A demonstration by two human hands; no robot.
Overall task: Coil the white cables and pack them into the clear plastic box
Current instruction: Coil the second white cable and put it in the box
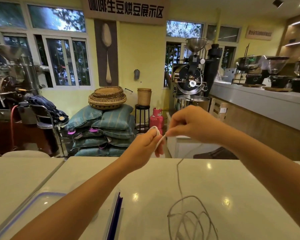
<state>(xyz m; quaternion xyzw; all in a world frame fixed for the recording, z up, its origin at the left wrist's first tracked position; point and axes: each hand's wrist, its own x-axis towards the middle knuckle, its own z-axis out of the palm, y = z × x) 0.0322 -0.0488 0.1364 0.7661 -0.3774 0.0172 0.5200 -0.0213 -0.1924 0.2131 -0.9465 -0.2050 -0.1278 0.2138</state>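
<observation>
Both my hands are raised above the far edge of the white table (145,179). My left hand (145,146) grips a small coil of white cable (158,139) wound around its fingers. My right hand (192,122) pinches the same cable just to the right of the coil. The rest of the cable hangs down from the hands and lies in loose loops (192,217) on the table at the near right. The clear plastic box (113,217) with a purple edge lies under my left forearm at the near left, partly hidden.
A clear lid with a purple seal (24,210) lies at the table's near left corner. Beyond the table stand stacked sacks (107,130), baskets, a red gas cylinder (156,119), a coffee roaster (190,78) and a counter (260,101) on the right.
</observation>
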